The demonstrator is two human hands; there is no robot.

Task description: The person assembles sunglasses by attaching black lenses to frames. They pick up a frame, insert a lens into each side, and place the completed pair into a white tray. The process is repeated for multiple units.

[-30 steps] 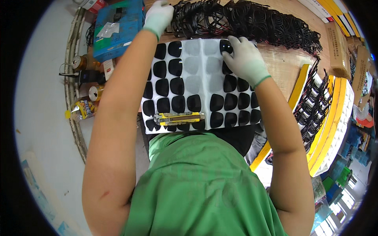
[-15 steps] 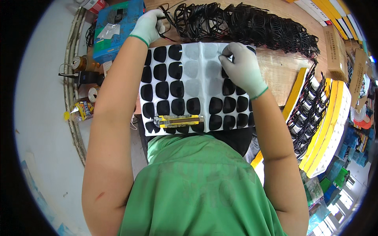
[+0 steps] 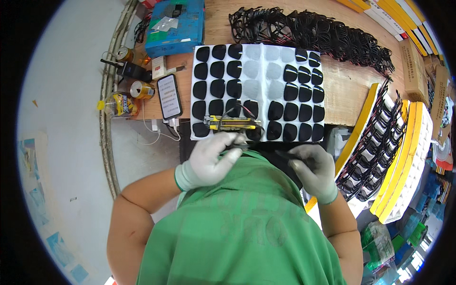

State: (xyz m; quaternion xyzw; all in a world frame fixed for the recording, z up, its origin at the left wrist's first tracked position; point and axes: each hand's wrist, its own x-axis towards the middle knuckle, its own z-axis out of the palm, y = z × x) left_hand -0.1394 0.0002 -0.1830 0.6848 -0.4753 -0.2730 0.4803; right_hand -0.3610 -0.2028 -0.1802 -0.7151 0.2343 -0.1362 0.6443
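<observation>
My left hand [image 3: 211,159], in a white glove, is closed on a black glasses frame [image 3: 262,133] just in front of my green shirt. One thin part of the frame loops up over the near edge of a white sheet [image 3: 262,102]. To its right, my gloved right hand [image 3: 316,171] pinches a dark sunglass lens [image 3: 284,155], slightly blurred. Rows of black lenses [image 3: 217,70] lie on the sheet, with pale bare spots in its middle columns. A yellow utility knife [image 3: 230,127] rests across the sheet's near rows, partly behind the frame.
A long heap of black glasses frames [image 3: 327,35] spans the table's far side. At left are a blue box [image 3: 175,28], a phone [image 3: 169,97] and cans [image 3: 141,89]. White-and-yellow trays [image 3: 399,156] holding more frames stand at right. Cartons [image 3: 414,71] lie beyond.
Both hands have come back toward my body: the left from the frame heap with a frame, the right from the sheet with a lens. The view has shifted, showing the phone.
</observation>
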